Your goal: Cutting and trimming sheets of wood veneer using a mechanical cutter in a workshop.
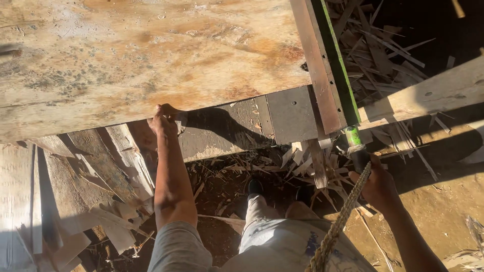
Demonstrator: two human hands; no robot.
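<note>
Head view: left hand point(162, 120) grips near edge of large stained weathered plywood sheet point(131, 55), right hand point(375, 184) closed on dark handle point(359, 156) beside braided rope point(339, 221), wood scraps point(383, 55) littering dirt floor.

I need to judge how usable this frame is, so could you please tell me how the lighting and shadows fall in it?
Head view: hard, low sunlight warms the board and washes out its upper left; the left hand casts a sharp shadow on the dark panel; the upper right corner and bottom left are deep in shade; the right hand and rope are sunlit; focus is fairly sharp.
</note>
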